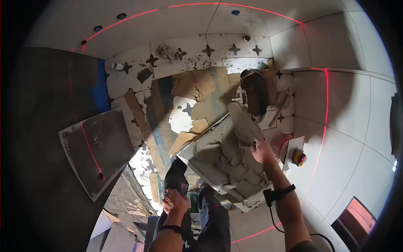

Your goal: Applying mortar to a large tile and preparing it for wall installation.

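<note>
My right hand (262,151) is closed around the handle of a trowel (241,122), its long blade coated with grey mortar. The blade lies over a large tile (184,153), and most of that tile's upper face is covered by thick, uneven grey mortar (226,157). The tile is tilted in front of my legs, its far corner near the trowel. On my left knee rests my left hand (175,202), fingers curled in and no tool showing in them. A black strap with a cable circles my right forearm.
Cardboard pieces (193,86) cover part of the floor. A dark bucket (254,90) stands beyond the trowel. At right, a laser level (299,158) glows red; red lines cross the walls. A dark panel (98,147) leans at left. Pipe stubs (117,66) project near the back wall.
</note>
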Available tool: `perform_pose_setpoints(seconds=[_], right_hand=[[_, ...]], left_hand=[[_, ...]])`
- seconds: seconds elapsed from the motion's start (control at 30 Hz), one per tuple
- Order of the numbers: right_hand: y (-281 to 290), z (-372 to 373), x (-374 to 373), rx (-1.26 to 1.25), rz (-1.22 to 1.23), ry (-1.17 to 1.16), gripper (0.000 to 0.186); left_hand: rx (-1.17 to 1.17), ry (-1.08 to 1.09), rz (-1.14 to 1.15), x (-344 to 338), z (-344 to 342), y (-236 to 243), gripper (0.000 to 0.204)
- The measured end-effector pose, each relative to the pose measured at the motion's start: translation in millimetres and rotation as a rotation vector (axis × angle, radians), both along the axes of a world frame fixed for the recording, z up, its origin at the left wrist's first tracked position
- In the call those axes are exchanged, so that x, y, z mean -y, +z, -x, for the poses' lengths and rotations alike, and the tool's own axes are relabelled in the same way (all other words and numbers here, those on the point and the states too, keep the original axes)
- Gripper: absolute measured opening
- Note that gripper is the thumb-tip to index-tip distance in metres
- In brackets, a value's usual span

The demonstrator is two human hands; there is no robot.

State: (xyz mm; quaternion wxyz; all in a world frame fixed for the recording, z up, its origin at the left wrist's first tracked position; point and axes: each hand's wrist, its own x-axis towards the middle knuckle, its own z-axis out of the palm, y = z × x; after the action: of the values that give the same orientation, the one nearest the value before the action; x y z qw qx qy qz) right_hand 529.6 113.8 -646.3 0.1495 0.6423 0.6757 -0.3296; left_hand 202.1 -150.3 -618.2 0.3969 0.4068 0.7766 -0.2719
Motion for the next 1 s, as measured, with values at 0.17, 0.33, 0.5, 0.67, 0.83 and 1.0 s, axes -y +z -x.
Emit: perform_pose_setpoints(seconds=[0.17,0.33,0.5,0.67,0.83,1.0], right_hand=[[-39,135,53,-0.155,0.099,0.168,0.025],[-55,215,69,-0.263,0.162,0.176,0.029],[20,167,36,-0.138,0.162,0.061,0.028],[42,68,-18,0.245,0.024,0.125,0.022],[-29,60,-36,0.215,-0.059,0.063,0.022],[-70,135,-36,0.026,0.021,0.144,0.027]], left_hand=[[-0.024,0.017,-0.001,-2,6,10,0.047],[-0.013,0.034,-0.011,2,1,1,0.047],[0.015,0.073,0.013,10,14,6,0.046],[-0.025,0.035,-0.024,29,13,0,0.045],[-0.02,0.036,-0.048,26,14,-4,0.042],[-0.006,-0.014,-0.036,19,10,-2,0.043]])
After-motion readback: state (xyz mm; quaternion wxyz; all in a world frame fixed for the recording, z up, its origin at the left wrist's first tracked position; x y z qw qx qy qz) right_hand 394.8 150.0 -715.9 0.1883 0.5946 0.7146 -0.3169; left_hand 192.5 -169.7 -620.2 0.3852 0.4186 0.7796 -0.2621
